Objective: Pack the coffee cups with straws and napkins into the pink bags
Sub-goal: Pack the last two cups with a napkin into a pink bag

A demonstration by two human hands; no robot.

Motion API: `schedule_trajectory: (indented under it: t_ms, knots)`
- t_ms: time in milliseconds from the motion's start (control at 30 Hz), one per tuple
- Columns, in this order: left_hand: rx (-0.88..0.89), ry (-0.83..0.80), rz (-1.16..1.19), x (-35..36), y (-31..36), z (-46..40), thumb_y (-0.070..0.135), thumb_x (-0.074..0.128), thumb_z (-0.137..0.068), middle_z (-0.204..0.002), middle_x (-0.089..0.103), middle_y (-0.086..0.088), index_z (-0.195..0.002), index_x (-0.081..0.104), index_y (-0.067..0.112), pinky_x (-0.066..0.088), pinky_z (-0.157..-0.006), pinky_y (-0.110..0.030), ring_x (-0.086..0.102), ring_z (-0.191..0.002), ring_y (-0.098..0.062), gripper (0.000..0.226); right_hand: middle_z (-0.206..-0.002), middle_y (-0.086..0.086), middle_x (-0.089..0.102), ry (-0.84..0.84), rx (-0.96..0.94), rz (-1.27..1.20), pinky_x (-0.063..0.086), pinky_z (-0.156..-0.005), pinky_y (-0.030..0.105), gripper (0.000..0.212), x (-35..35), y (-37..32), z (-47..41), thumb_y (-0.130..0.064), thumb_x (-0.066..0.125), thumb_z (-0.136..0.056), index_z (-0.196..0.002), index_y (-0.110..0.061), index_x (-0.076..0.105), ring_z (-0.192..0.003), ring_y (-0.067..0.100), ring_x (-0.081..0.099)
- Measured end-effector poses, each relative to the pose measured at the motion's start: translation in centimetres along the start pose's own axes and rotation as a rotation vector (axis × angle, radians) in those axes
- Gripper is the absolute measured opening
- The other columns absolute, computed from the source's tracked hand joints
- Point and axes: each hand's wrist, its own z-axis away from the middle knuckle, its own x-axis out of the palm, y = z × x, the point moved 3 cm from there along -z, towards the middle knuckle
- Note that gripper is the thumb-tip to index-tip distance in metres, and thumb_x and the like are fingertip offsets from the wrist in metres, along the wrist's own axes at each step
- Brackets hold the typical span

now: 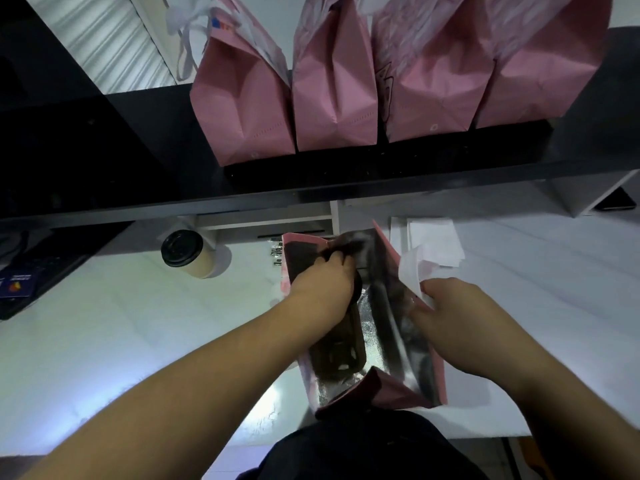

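Dark clothing [349,445] of the person fills the bottom edge; just past it stands an open pink bag [438,358] with a silver foil lining on the white counter [104,341]. Left hand [323,282] is down inside the bag mouth, fingers curled round something dark at the far end (maybe a cup carrier or a lid, too dim to tell). Right hand [457,310] pinches the bag's right wall together with a white napkin [412,268], holding the mouth wide.

Step in hand, as I read it: loading this bag, with the dark carrier-like insert [337,358] already sitting inside.

One coffee cup [188,252] with a black lid waits on the counter to the left, well apart from the bag. More napkins [433,237] lie just behind the bag, and what look like wrapped straws [275,251] sit by its far left corner.

Four filled pink bags [332,98] line the black shelf [346,181] above.

Next move likely calls for freeing the left hand and fetching that cup while the right keeps the mouth open.
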Motion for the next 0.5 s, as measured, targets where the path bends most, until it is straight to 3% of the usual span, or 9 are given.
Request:
schedule_trajectory:
  t_ms: [200,333,500]
  knots:
    - [0.02,0.032,0.05,0.7,-0.5,-0.2,0.013,0.074,-0.09,-0.143,0.048,-0.016,-0.149,0.039,0.008,0.053,-0.096,-0.045,0.06,-0.118,-0.037,0.069,-0.057,-0.006,0.045,-0.002,0.013,0.0,0.026,-0.046,0.021,0.04,0.0,-0.1,0.3,-0.025,0.053,-0.097,-0.06,-0.028,0.038,-0.05,0.009,0.046]
    - [0.011,0.006,0.109,1.6,-0.2,0.0,0.012,0.075,-0.09,-0.144,0.049,-0.014,-0.149,0.04,0.011,0.054,-0.095,-0.042,0.062,-0.116,-0.036,0.069,-0.055,-0.008,0.044,-0.014,0.023,-0.003,0.025,-0.044,0.015,0.042,0.0,-0.2,0.4,-0.025,0.054,-0.097,-0.06,-0.031,0.036,-0.047,0.007,0.045]
    - [0.027,-0.035,0.054,1.1,0.0,0.2,0.013,0.076,-0.089,-0.143,0.048,-0.014,-0.152,0.038,0.01,0.054,-0.092,-0.042,0.061,-0.117,-0.036,0.073,-0.057,-0.006,0.044,-0.012,0.019,0.004,0.025,-0.045,0.019,0.04,0.2,-0.3,0.4,-0.025,0.053,-0.097,-0.061,-0.03,0.037,-0.05,0.008,0.046]
